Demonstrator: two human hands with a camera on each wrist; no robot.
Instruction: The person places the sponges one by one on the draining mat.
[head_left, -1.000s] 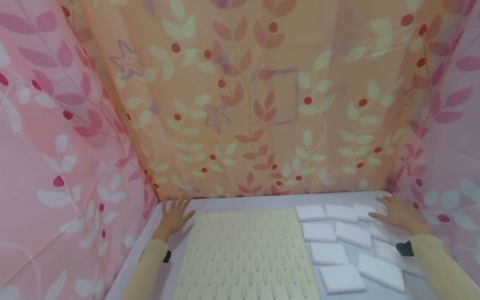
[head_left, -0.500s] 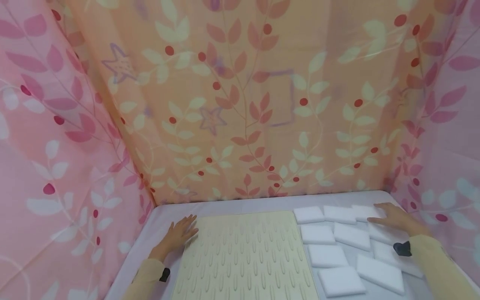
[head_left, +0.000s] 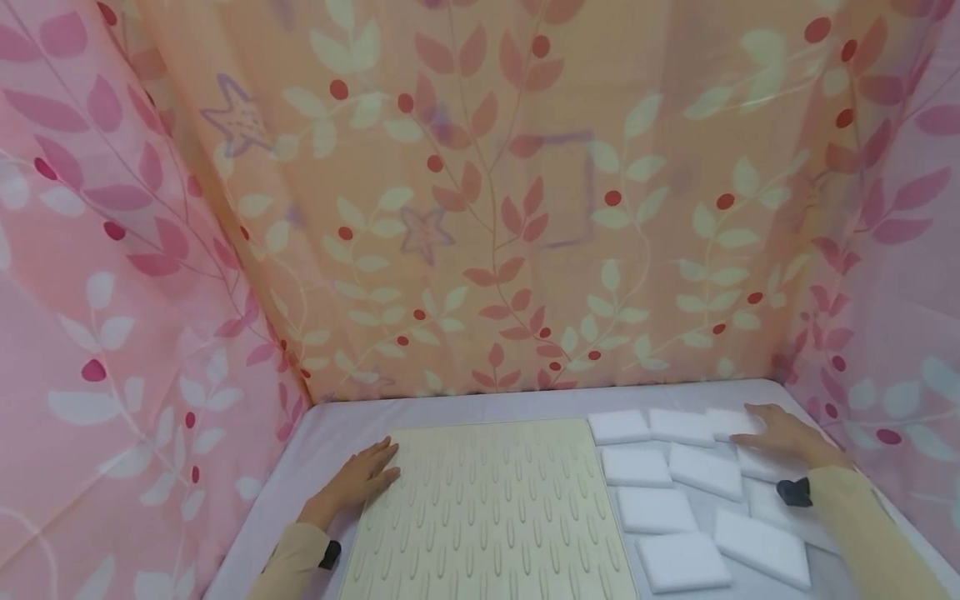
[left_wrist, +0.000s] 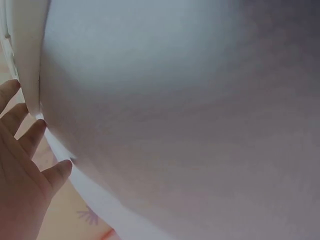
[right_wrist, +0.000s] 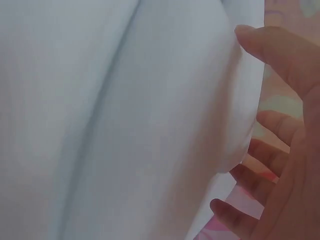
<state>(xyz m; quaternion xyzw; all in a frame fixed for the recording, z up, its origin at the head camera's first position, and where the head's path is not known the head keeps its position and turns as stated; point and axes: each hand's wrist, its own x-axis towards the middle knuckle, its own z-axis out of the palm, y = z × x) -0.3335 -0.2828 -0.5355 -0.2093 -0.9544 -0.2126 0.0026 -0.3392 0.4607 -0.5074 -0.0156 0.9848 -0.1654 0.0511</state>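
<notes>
A cream mat with rows of raised oval ribs lies flat on the table. At its back left edge is my left hand, fingers extended, fingertips right at the mat's border; in the left wrist view the fingers are slightly spread beside that pale edge. Several white sponge-like blocks lie in loose rows to the right of the mat. Over the back right ones hovers my right hand, thumb and fingers apart. The right wrist view shows its thumb and loosely bent fingers at the far side of a white block, not closed round it.
A white cloth covers the table. Orange leaf-patterned fabric hangs right behind the table, and pink patterned fabric closes off the left side, with more pink fabric on the right.
My left hand has come from the table's back left corner towards me and right, to the mat's left edge. My right hand has shifted slightly left over the blocks. The mat and blocks stay put.
</notes>
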